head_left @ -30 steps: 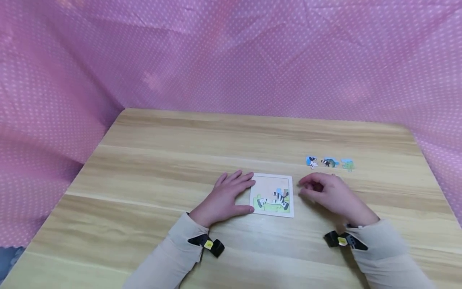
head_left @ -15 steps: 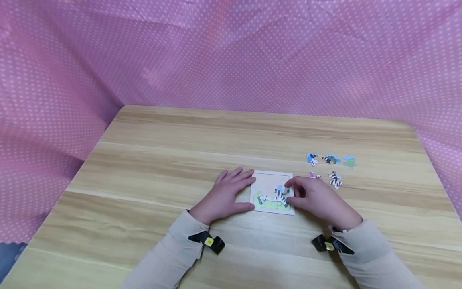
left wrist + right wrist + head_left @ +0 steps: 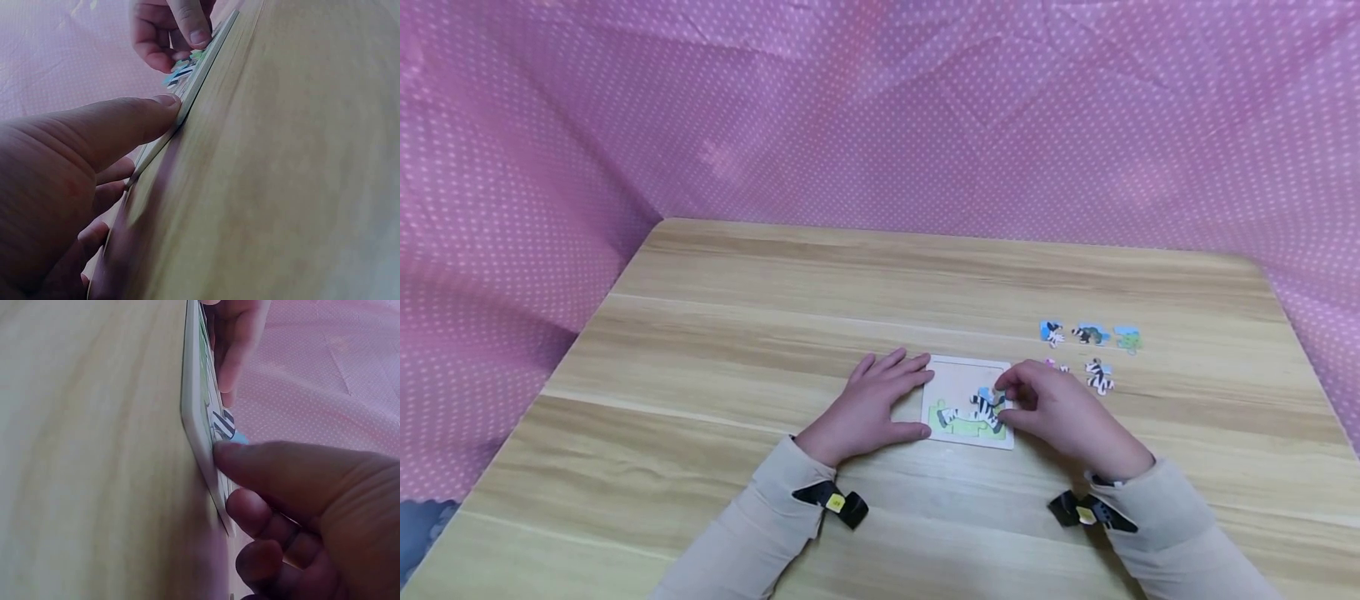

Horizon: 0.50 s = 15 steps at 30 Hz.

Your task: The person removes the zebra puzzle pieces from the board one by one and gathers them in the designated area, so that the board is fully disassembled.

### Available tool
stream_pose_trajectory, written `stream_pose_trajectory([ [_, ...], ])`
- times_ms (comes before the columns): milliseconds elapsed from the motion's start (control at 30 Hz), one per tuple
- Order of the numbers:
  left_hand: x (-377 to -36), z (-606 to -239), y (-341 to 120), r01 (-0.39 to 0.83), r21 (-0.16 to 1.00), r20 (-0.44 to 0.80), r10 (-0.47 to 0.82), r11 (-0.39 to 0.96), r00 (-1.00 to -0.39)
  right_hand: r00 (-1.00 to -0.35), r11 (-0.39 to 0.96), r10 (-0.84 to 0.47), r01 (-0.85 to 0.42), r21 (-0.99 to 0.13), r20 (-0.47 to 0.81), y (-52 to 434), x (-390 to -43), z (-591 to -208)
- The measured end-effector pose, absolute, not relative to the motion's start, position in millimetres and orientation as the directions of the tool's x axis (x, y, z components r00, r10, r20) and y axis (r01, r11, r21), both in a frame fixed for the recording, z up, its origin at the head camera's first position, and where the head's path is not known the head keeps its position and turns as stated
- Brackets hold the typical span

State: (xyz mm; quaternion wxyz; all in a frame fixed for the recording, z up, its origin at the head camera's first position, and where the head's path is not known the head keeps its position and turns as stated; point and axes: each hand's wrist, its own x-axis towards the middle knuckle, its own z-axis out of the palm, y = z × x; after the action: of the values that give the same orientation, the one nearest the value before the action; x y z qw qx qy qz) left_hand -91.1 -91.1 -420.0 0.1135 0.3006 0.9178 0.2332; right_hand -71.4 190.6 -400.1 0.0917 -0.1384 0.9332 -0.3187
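Observation:
A small square puzzle board (image 3: 957, 380) lies on the wooden table (image 3: 737, 333), with zebra and green pieces filling its lower part. My left hand (image 3: 904, 400) lies flat beside it, fingers straight, thumb (image 3: 134, 119) against the board's near left edge (image 3: 187, 100). My right hand (image 3: 1002, 400) reaches over the board's right side and pinches a zebra-and-blue puzzle piece (image 3: 987, 400) that sits on the board. In the right wrist view the thumb (image 3: 281, 469) touches that piece (image 3: 223, 427) at the board's rim (image 3: 195, 406).
Several loose puzzle pieces lie right of the board: a row of three (image 3: 1090, 334) farther back, a pink one (image 3: 1051, 364) and a zebra one (image 3: 1098, 376) nearer. Pink dotted cloth (image 3: 880, 117) surrounds the table on three sides.
My right hand has moved left from the loose pieces onto the board's right side, uncovering two pieces. The left hand has stayed in place.

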Motion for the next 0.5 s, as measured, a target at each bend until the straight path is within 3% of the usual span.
stream_pose_trajectory([
  [500,-92.3,-421.1,-92.5,0.504,0.499,-0.062,0.610,0.704,-0.790,-0.968,0.720,-0.249,-0.168,-0.674,-0.025,191.6,-70.5,-400.8],
])
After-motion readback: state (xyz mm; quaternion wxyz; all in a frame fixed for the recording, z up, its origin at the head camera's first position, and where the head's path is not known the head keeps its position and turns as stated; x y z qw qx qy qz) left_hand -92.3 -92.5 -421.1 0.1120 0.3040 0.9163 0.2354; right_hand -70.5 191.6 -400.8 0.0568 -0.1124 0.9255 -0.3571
